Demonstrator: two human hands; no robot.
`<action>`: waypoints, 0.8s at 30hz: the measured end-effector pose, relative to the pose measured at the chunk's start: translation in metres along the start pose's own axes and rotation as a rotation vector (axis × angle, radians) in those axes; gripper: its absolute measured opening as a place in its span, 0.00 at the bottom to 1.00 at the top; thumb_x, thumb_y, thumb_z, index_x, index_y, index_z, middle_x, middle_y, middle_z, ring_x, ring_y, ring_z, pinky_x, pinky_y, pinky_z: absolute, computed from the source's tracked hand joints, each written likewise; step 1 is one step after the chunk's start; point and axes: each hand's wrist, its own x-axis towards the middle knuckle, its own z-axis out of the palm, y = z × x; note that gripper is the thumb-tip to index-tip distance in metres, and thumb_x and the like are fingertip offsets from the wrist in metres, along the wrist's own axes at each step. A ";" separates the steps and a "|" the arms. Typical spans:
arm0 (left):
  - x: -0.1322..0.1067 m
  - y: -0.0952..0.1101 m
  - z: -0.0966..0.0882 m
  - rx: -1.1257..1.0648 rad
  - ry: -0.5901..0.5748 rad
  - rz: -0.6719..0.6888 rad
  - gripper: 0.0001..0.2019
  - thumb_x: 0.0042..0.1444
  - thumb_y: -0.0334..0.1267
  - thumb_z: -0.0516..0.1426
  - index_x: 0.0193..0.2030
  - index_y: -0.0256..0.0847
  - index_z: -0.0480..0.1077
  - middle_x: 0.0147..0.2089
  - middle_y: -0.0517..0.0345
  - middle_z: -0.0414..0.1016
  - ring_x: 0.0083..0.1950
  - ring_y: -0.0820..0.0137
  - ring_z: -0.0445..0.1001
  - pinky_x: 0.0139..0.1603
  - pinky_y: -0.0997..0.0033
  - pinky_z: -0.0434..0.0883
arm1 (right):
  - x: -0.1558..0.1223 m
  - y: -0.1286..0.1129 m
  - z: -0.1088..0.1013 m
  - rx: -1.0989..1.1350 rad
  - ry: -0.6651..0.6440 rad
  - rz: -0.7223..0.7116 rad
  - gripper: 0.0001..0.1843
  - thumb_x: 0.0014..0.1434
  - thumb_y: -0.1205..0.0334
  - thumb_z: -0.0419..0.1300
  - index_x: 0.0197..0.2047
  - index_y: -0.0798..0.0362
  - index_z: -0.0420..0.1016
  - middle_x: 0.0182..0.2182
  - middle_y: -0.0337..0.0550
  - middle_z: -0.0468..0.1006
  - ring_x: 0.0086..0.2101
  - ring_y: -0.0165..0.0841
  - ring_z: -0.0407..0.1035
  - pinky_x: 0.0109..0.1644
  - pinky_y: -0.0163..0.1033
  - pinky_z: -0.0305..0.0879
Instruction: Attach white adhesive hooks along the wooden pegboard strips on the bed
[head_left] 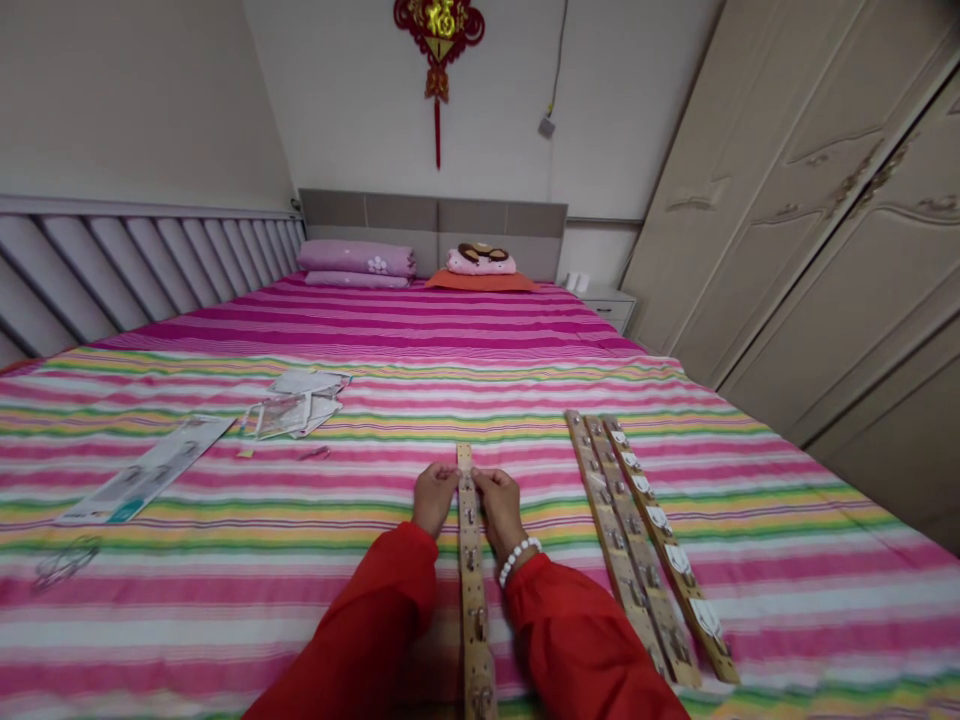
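A narrow wooden strip with metal hooks (473,585) lies lengthwise in front of me on the striped bedsheet. Near its far end, my left hand (435,499) is at the left edge, thumb and fingertips pinched together. From the right side, my right hand (501,506), with a white bead bracelet (519,558) at the wrist, pinches close to the same metal fitting (466,481). Whatever is between the fingertips is too small to make out. Several more hooks run along the strip toward me, between my red sleeves.
To the right lie three similar strips; the outermost strip (667,540) carries white looped pieces. On the left are a hook package (154,470), clear and white packaging (300,405), a small reddish tool (315,453) and a thin wire-like coil (67,562). A wardrobe (810,220) borders the right side.
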 end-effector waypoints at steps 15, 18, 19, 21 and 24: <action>0.002 -0.008 -0.002 0.026 0.028 0.006 0.12 0.38 0.41 0.64 0.29 0.38 0.72 0.25 0.59 0.74 0.29 0.70 0.73 0.33 0.71 0.69 | 0.007 0.006 -0.001 -0.066 0.068 0.003 0.13 0.36 0.58 0.69 0.18 0.54 0.70 0.14 0.34 0.71 0.19 0.28 0.61 0.24 0.35 0.60; 0.000 -0.006 -0.004 0.008 -0.010 0.013 0.12 0.38 0.39 0.63 0.32 0.38 0.73 0.23 0.63 0.71 0.27 0.72 0.71 0.31 0.73 0.68 | 0.005 0.004 0.000 -0.043 0.056 -0.005 0.11 0.37 0.60 0.68 0.19 0.53 0.70 0.14 0.34 0.71 0.19 0.28 0.62 0.25 0.35 0.61; 0.000 -0.005 -0.005 0.003 -0.029 0.012 0.13 0.38 0.38 0.63 0.33 0.38 0.74 0.23 0.63 0.71 0.27 0.73 0.71 0.31 0.73 0.68 | 0.004 0.004 0.000 -0.028 0.046 -0.008 0.10 0.36 0.61 0.68 0.20 0.54 0.71 0.15 0.34 0.71 0.20 0.29 0.63 0.26 0.35 0.62; -0.001 -0.003 -0.006 -0.012 -0.069 -0.008 0.14 0.37 0.36 0.63 0.35 0.37 0.76 0.25 0.62 0.73 0.28 0.72 0.71 0.33 0.73 0.69 | 0.002 0.001 0.000 0.004 0.015 -0.005 0.09 0.36 0.62 0.67 0.23 0.54 0.73 0.18 0.36 0.74 0.23 0.31 0.67 0.28 0.36 0.64; 0.000 -0.002 -0.008 -0.040 -0.099 -0.062 0.15 0.36 0.34 0.64 0.36 0.35 0.78 0.28 0.59 0.75 0.30 0.71 0.72 0.37 0.71 0.70 | -0.001 -0.002 -0.002 0.025 -0.044 0.010 0.12 0.37 0.62 0.67 0.29 0.55 0.77 0.20 0.37 0.76 0.24 0.31 0.68 0.27 0.35 0.64</action>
